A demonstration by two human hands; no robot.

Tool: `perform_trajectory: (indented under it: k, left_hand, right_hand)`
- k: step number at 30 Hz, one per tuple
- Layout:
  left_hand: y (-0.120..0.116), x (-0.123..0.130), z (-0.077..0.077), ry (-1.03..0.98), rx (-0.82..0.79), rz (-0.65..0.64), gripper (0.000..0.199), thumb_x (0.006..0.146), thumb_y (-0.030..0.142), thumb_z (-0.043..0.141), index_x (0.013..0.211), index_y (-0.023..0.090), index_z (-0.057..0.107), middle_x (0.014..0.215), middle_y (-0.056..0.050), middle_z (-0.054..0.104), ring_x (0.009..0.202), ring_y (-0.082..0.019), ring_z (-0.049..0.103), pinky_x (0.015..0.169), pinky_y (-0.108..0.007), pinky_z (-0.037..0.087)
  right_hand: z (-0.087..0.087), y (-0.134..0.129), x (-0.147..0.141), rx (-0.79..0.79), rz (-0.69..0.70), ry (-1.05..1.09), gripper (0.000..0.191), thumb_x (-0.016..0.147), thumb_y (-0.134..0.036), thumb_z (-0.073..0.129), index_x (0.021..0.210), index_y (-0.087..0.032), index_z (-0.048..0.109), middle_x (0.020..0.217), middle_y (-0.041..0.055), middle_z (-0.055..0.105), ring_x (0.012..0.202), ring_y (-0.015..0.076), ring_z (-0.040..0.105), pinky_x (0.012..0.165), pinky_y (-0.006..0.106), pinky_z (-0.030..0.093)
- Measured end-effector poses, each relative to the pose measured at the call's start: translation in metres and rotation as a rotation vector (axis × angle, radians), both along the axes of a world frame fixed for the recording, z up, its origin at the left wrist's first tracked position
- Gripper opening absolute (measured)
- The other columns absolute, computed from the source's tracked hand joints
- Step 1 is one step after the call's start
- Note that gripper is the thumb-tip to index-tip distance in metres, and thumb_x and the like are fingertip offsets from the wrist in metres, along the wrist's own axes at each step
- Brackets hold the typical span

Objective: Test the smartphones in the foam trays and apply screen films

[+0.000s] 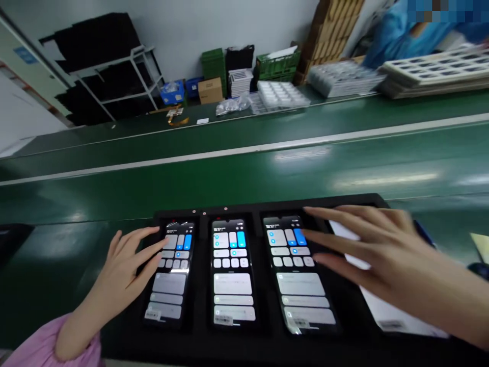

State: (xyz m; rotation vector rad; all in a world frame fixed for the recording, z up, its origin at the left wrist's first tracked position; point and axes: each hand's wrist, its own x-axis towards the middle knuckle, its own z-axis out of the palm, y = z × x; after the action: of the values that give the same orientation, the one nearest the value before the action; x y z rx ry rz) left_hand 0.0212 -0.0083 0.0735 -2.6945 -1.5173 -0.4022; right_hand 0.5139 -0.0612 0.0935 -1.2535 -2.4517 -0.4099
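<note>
Several smartphones lie face up in a black foam tray point(266, 285). The left phone point(168, 285), middle phone point(233, 283) and third phone point(303, 285) are lit, each with a control panel and 15:17 on screen. My left hand point(128, 262) lies over the left phone, its fingers spread and a fingertip at the upper part of the screen. Over the right side of the tray, my right hand point(374, 250) has its fingers stretched out, with fingertips at the third phone's right edge. Beneath it a phone with a white screen point(393, 311) is partly hidden.
A green conveyor bench point(244, 176) runs across behind the tray. Farther back are clear plastic trays point(282, 96), stacked white trays point(431, 69), a cardboard box point(211, 90) and green crates point(277, 63). A person in blue point(401, 38) is at the upper right.
</note>
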Motion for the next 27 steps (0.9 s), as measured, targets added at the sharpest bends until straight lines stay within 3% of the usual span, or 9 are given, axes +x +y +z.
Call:
perform_trajectory:
  k: [4, 9, 11, 14, 19, 23, 27]
  left_hand:
    - [0.002, -0.009, -0.006, -0.024, -0.039, 0.007, 0.039, 0.106, 0.043, 0.049, 0.142, 0.048, 0.064, 0.146, -0.002, 0.062, 0.137, -0.031, 0.058, 0.127, -0.074, 0.024]
    - [0.004, -0.003, 0.003, 0.012, -0.016, -0.009, 0.037, 0.106, 0.040, 0.049, 0.138, 0.048, 0.066, 0.146, -0.005, 0.061, 0.138, -0.034, 0.056, 0.120, -0.079, 0.031]
    - [0.004, 0.014, 0.012, 0.042, 0.054, -0.041, 0.035, 0.105, 0.037, 0.050, 0.135, 0.043, 0.069, 0.145, -0.007, 0.062, 0.138, -0.035, 0.055, 0.119, -0.079, 0.032]
    - [0.004, 0.052, 0.022, 0.073, 0.076, -0.187, 0.040, 0.105, 0.030, 0.051, 0.142, 0.038, 0.064, 0.146, -0.008, 0.062, 0.138, -0.033, 0.055, 0.121, -0.078, 0.030]
    - [0.009, 0.100, 0.022, 0.086, 0.013, -0.348, 0.043, 0.105, 0.026, 0.049, 0.145, 0.036, 0.061, 0.150, -0.008, 0.060, 0.143, -0.032, 0.051, 0.123, -0.081, 0.026]
    - [0.013, 0.101, 0.017, 0.102, -0.030, -0.362, 0.040, 0.104, 0.029, 0.051, 0.142, 0.035, 0.063, 0.149, -0.009, 0.060, 0.144, -0.033, 0.050, 0.123, -0.084, 0.023]
    - [0.013, 0.093, 0.015, 0.098, -0.088, -0.346, 0.049, 0.104, 0.031, 0.054, 0.152, 0.040, 0.055, 0.151, -0.009, 0.058, 0.146, -0.034, 0.049, 0.123, -0.085, 0.021]
  right_hand:
    - [0.001, 0.013, -0.042, -0.052, 0.049, -0.058, 0.042, 0.113, -0.045, 0.038, 0.125, -0.032, 0.075, 0.146, 0.0075, 0.066, 0.117, 0.0322, 0.062, 0.081, 0.045, 0.042]
    - [-0.015, 0.019, -0.045, -0.082, 0.038, -0.054, 0.043, 0.112, -0.048, 0.039, 0.125, -0.031, 0.076, 0.150, 0.0091, 0.063, 0.120, 0.0353, 0.061, 0.080, 0.046, 0.042]
    - [-0.019, 0.020, -0.043, -0.076, 0.047, -0.053, 0.045, 0.112, -0.048, 0.037, 0.125, -0.031, 0.076, 0.149, 0.0088, 0.064, 0.120, 0.0356, 0.061, 0.079, 0.047, 0.044]
    - [-0.022, 0.021, -0.040, -0.075, 0.053, -0.047, 0.043, 0.112, -0.050, 0.038, 0.127, -0.032, 0.075, 0.150, 0.0075, 0.063, 0.119, 0.0357, 0.062, 0.078, 0.048, 0.046]
    - [-0.024, 0.024, -0.041, -0.069, 0.045, -0.039, 0.043, 0.112, -0.048, 0.037, 0.126, -0.034, 0.075, 0.149, 0.0067, 0.065, 0.117, 0.0347, 0.063, 0.077, 0.048, 0.047]
    - [-0.020, 0.026, -0.044, -0.128, 0.041, -0.032, 0.043, 0.113, -0.046, 0.036, 0.123, -0.034, 0.077, 0.148, 0.0073, 0.065, 0.117, 0.0339, 0.064, 0.077, 0.047, 0.049]
    - [0.003, 0.019, -0.035, -0.080, 0.015, 0.050, 0.041, 0.113, -0.047, 0.038, 0.129, -0.034, 0.073, 0.152, 0.0068, 0.063, 0.117, 0.0342, 0.065, 0.079, 0.050, 0.049]
